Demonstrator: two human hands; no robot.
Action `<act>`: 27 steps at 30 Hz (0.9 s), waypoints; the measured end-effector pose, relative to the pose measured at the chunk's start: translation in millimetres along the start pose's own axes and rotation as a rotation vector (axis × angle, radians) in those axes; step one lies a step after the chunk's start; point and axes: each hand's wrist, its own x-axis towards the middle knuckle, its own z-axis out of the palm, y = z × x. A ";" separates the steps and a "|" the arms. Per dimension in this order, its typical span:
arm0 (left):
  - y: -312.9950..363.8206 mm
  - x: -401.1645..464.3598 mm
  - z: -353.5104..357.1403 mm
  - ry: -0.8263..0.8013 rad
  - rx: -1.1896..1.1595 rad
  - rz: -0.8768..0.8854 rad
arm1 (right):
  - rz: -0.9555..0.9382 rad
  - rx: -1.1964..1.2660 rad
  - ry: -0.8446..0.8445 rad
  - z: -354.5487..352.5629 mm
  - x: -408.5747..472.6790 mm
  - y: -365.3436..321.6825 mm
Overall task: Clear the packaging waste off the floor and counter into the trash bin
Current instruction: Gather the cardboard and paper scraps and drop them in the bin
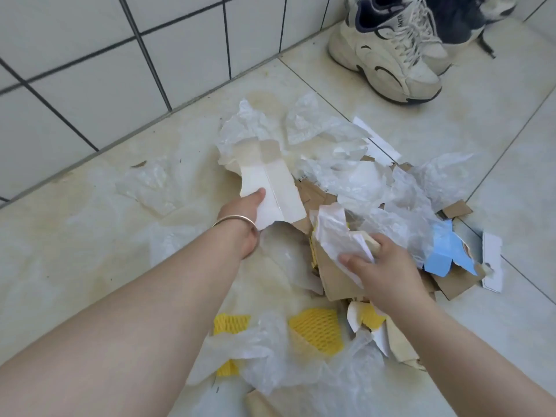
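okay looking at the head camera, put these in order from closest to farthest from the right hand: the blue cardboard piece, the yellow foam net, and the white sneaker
From the right hand:
1. Blue cardboard piece, just to its right in the pile.
2. Yellow foam net, below and to the left, partly under clear plastic. It is only a little farther than the blue piece.
3. White sneaker, far off at the top by the wall.

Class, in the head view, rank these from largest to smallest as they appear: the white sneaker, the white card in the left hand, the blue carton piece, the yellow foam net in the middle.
1. white sneaker
2. white card
3. and 4. blue carton piece and yellow foam net: too alike to rank, and plastic partly covers both.
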 end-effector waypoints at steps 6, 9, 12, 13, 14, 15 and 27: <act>-12.6 8.8 35.6 0.070 0.193 -0.013 | 0.002 0.159 0.137 -10.1 1.8 3.7; -21.7 12.9 42.5 0.152 0.479 0.124 | 0.025 0.218 0.185 -9.7 -0.1 6.5; -25.2 9.2 46.8 0.206 0.589 0.224 | 0.037 0.266 0.239 -8.6 -0.9 8.8; -24.5 5.8 47.5 0.222 0.572 0.251 | 0.038 0.282 0.257 -9.0 -1.7 8.1; -22.9 2.4 47.6 0.246 0.556 0.301 | 0.030 0.296 0.274 -10.0 -2.0 7.7; -20.6 -1.2 47.2 0.260 0.559 0.379 | 0.022 0.311 0.292 -11.5 -2.7 6.1; 29.6 -77.1 20.4 0.188 0.375 0.876 | -0.191 0.388 0.219 -62.3 -11.9 -41.9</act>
